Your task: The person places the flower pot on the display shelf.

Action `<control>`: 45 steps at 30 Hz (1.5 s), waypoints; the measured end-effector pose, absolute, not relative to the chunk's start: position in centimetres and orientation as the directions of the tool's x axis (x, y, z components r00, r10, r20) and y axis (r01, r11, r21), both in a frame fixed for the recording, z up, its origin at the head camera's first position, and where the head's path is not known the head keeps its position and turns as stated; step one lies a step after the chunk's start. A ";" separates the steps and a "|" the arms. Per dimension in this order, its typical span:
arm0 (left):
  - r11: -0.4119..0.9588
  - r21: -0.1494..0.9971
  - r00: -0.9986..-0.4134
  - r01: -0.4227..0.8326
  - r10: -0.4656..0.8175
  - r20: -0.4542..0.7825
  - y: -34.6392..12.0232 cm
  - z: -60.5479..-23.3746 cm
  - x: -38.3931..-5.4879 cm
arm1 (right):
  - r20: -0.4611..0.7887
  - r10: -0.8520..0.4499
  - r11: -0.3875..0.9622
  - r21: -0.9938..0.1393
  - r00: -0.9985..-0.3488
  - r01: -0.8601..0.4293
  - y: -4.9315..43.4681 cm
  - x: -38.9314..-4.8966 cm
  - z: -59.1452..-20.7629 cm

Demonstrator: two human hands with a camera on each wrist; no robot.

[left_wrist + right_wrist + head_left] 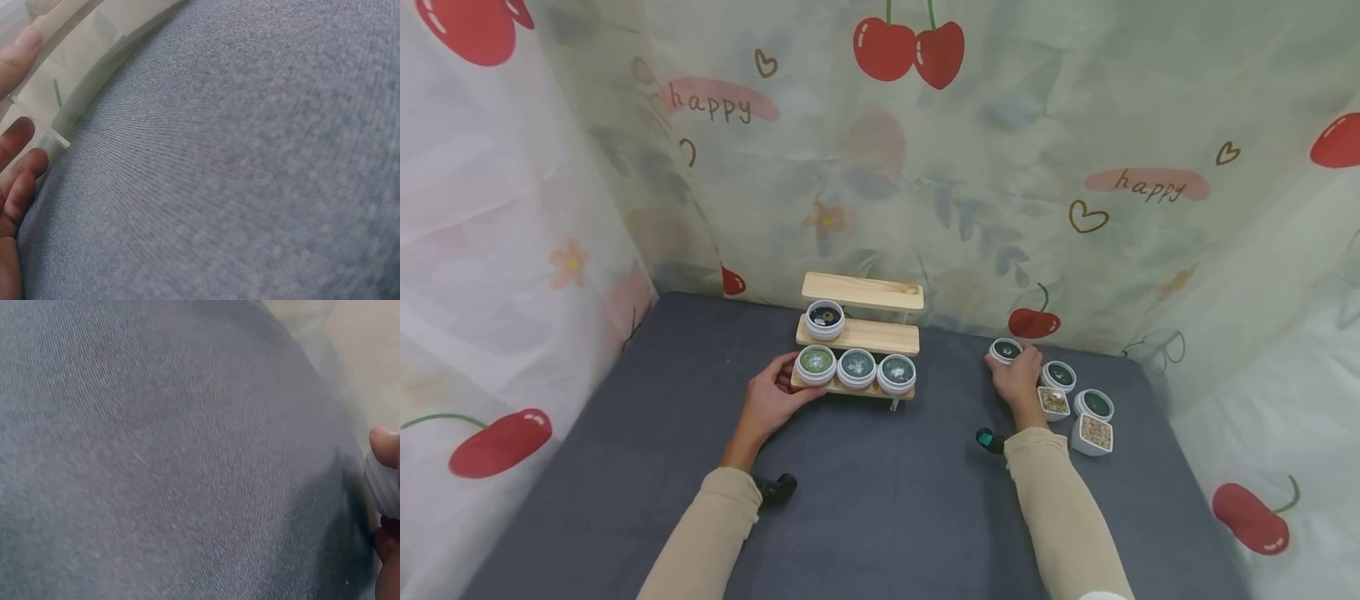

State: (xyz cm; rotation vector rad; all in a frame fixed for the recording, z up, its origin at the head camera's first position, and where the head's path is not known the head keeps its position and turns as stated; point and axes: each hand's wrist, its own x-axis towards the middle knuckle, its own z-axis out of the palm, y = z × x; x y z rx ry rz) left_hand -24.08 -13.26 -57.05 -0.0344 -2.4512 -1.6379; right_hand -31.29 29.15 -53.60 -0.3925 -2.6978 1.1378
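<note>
A three-tier wooden rack (861, 336) stands near the back of the table. My left hand (769, 402) holds the left end of its lowest tier, beside a white round jar with a light green top (816, 360). Two jars with grey-green tops, a middle jar (857, 364) and a right jar (897, 372), share that tier. On the middle tier sits a black-topped jar (825, 317). Over at the right, my right hand (1018, 385) grips a white jar with a dark green top (1006, 349); its ribbed side (382, 487) shows between thumb and fingers in the right wrist view.
Right of my right hand stand two more dark-green-topped jars, a rear one (1060, 375) and a front one (1096, 404). Two square white cups of grainy bits, a small cup (1054, 403) and a larger cup (1093, 435), stand by them. A printed curtain hangs behind the grey table (865, 500).
</note>
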 end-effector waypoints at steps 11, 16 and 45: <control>0.376 0.917 -0.980 0.131 -0.091 0.178 -13.1 -57.3 -24.0 | 0.095 0.293 0.636 -0.762 -0.951 0.119 27.0 -31.3 -52.4; 0.374 0.917 -0.978 0.140 -0.091 0.186 -13.1 -57.4 -23.9 | 0.154 0.246 0.606 -0.795 -0.957 0.028 25.9 -31.0 -51.4; 0.402 0.907 -0.979 0.122 -0.101 0.176 -13.1 -57.1 -23.9 | 0.345 -0.083 0.477 -0.810 -0.935 -0.341 16.1 -27.7 -44.5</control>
